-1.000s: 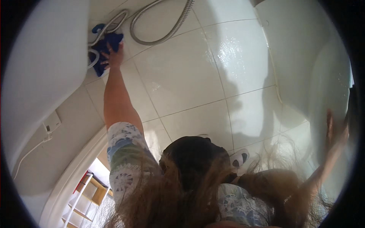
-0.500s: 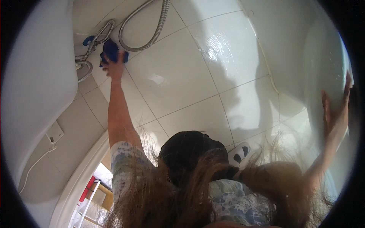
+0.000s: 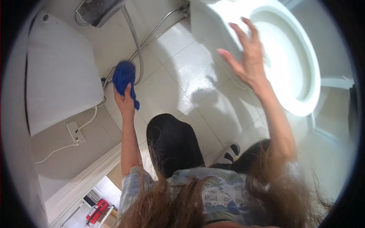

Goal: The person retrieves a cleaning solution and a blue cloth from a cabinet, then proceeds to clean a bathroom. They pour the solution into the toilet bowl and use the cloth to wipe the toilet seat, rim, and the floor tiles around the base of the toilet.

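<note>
A crumpled blue cloth [image 3: 123, 76] is gripped in my left hand [image 3: 124, 103], its thumb pressed over the fabric. Cloth and hand are held up above the tiled floor, in front of a flexible metal hose [image 3: 134, 34]. To the right, my right hand [image 3: 251, 62] has its fingers spread and holds nothing. It hovers in front of the white toilet [image 3: 313, 72], by the left side of its rim; whether it touches the toilet I cannot tell.
A white box-shaped fixture [image 3: 62, 72] stands at the left, above a wall socket [image 3: 75, 132] with white cables. Wet tiles [image 3: 194, 83] shine in the middle. A doorway frame [image 3: 81, 173] runs along the lower left, with a red object [image 3: 98, 211] beyond. A slipper [image 3: 231, 152] shows near my knees.
My body has risen, and the view has shifted. My left hand has come up off the floor with the blue cloth. My right hand has left the toilet's edge and spread its fingers.
</note>
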### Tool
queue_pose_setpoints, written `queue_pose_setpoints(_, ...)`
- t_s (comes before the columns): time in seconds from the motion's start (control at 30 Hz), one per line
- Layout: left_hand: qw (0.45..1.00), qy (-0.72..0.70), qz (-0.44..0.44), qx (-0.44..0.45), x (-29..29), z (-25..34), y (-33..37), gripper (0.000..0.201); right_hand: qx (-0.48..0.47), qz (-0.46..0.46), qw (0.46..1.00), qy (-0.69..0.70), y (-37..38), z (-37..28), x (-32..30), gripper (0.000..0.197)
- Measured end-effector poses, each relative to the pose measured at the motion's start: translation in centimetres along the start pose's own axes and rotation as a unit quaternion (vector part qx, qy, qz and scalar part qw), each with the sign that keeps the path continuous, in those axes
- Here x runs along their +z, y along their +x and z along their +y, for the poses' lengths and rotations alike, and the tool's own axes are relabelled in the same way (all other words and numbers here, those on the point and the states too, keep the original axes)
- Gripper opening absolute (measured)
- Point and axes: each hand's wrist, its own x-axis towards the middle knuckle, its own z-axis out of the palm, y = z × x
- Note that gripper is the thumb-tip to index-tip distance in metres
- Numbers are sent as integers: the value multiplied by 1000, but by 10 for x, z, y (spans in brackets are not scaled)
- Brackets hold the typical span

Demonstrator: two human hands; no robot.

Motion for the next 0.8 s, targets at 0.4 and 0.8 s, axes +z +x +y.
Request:
queue_pose_setpoints(0.4, 908, -109, -400, 68, 261, 288, 22, 34, 110, 116, 916, 368, 90, 40, -82, 28)
queue_pose_setpoints(0.8, 902, -7, -428, 54, 368, 237, -33, 25, 236, 133, 923, 274, 20, 109, -76, 42)
